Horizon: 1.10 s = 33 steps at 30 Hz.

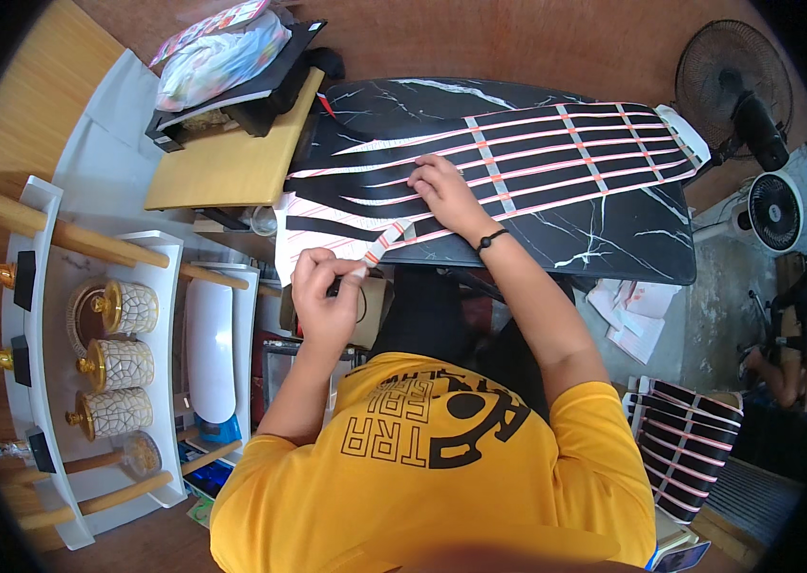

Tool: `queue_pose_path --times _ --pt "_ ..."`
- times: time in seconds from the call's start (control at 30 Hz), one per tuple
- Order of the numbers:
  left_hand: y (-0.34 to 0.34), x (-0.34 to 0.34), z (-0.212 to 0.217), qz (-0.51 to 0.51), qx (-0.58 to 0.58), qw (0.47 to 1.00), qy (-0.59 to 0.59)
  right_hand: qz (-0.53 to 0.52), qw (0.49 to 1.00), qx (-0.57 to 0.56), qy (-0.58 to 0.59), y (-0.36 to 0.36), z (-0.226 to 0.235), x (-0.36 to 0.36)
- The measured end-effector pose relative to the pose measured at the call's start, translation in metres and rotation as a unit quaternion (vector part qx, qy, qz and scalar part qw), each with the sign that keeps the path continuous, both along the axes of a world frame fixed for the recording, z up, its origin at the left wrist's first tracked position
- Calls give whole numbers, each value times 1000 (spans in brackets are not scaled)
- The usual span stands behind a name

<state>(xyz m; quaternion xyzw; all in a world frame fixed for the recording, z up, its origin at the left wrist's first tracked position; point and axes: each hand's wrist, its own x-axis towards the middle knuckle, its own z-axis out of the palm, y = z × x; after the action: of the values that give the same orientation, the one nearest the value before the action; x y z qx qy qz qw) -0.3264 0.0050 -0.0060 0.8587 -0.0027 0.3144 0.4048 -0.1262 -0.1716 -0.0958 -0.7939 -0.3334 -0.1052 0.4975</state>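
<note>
Long white paper strips with red edges point(537, 159) lie side by side along the black marble-patterned table point(647, 224), crossed by grey bands point(489, 164). Toward the left their ends come loose and spread apart. My left hand point(325, 289), at the table's near left edge, pinches the end of a folded paper strip point(387, 244) that shows orange marks. Resting on the strips, my right hand point(446, 194) has its fingers apart and slightly bent, with nothing seen in them. Beneath the loose ends, at the left, is a white sheet with red lines point(303, 234).
A wooden side table point(231, 167) with a black device and a plastic bag point(222, 67) adjoins the left end. White shelves with gold-lidded jars point(126, 363) stand left. Two fans point(774, 210) are at the right. Another strip panel point(685, 439) lies lower right; papers point(632, 315) are on the floor.
</note>
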Motion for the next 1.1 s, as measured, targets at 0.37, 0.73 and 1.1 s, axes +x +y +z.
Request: queue_pose_path --times 0.37,0.73,1.1 --pt "-3 -18 20 -105 109 976 -155 -25 988 -144 -45 -8 -4 -28" --pt "34 -44 85 25 483 847 -222 -2 998 -60 10 -14 0 -26" --pt "128 12 -30 207 101 973 12 0 999 -50 12 -17 5 -29"
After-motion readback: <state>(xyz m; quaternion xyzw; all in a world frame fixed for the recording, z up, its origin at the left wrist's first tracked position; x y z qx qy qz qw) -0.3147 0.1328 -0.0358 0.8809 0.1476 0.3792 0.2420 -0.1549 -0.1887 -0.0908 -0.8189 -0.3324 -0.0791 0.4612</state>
